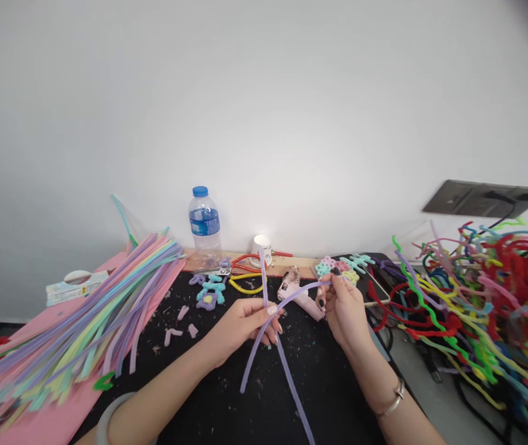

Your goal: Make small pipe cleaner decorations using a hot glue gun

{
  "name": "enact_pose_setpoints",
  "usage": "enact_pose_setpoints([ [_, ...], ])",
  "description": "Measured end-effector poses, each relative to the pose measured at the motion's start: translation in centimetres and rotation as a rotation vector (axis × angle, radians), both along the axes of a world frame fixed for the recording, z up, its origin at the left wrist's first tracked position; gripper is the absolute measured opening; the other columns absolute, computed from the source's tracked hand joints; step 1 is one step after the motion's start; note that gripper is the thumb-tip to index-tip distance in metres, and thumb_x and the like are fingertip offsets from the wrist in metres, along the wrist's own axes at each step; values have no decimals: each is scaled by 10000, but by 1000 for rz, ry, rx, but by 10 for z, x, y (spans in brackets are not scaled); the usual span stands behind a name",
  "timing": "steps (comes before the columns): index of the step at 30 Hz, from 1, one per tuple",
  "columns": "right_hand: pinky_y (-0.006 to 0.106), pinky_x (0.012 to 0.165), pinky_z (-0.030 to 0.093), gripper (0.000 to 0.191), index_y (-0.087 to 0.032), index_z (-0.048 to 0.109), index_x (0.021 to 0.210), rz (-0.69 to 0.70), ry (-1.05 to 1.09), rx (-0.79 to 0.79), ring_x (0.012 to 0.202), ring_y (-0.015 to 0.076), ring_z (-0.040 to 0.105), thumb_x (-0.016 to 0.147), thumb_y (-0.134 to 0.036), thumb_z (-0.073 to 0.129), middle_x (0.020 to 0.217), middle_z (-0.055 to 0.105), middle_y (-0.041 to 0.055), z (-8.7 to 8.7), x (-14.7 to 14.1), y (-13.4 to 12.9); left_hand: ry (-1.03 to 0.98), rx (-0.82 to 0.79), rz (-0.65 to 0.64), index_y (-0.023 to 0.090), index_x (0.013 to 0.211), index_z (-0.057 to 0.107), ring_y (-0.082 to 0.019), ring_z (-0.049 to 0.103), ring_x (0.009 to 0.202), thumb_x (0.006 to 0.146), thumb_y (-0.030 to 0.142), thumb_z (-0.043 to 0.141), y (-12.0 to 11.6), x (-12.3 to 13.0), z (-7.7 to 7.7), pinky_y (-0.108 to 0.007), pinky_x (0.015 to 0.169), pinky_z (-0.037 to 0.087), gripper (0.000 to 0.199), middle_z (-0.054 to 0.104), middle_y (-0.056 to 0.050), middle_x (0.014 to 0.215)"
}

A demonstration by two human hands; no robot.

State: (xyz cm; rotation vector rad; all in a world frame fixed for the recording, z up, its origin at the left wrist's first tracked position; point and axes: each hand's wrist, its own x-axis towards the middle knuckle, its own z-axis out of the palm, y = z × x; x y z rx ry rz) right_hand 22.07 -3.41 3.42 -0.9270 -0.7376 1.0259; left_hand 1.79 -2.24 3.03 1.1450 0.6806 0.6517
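**Crossed, But the Ends Are Loose**

I have two long purple sticks up over the black worktop. The straight stick runs away from me, and the bent stick curves across it like a rainbow. My left fingers pinch them right by the crossing. My right fingers pinch the bent stick near its far end. So the crossing is made, but I can't see any twist or knot. The other ends poke out free, so I think there is lots left to do.

Some little things look done. A blue and purple shape with bumpy loops lies past my left fingers, and puffy flowers lie past my right ones. Short pink bits lie loose.

The sticks look fuzzy and bendy, like skinny caterpillars. On my left, a heap of straight, soft-coloured ones lies on a smooth pink sheet. On my right is a bright, curly tangle. The glue gun looks hard, with a dirty brown tip.
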Motion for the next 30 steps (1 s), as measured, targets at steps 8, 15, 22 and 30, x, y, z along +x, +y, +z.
enact_pose_setpoints([
  [8, 208, 371, 342, 235, -187, 616, 715, 61, -8, -1, 415, 91, 443, 767, -415, 639, 521, 550, -19, -2, -5, -1, 7, -9, 69, 119, 953, 665, -153, 664, 717, 782, 359, 650, 2, -1, 0, -230, 650, 487, 295, 711, -87, 862],
  [15, 191, 387, 368, 287, -168, 589, 715, 190, -6, -33, 435, 82, 477, 779, -444, 628, 590, 600, 1, -10, -13, 0, -28, -75, 131, 120, 1028, 657, -173, 682, 785, 777, 330, 669, 6, -2, -2, -219, 651, 493, 327, 718, -126, 953],
  [22, 170, 445, 420, 235, -149, 599, 854, 433, -82, -113, 491, 68, 524, 775, -361, 662, 664, 610, -6, -23, -30, -3, -91, -105, 162, 120, 1061, 634, -138, 675, 778, 803, 281, 651, 8, -2, -8, -198, 678, 499, 304, 707, -122, 984],
  [30, 195, 385, 457, 318, -151, 538, 910, 613, -146, -160, 389, 86, 545, 691, -283, 727, 605, 638, -23, -35, -41, -5, -56, -28, 211, 138, 938, 543, -98, 647, 594, 803, 284, 637, 10, 2, -24, -179, 548, 481, 219, 705, -100, 928],
])
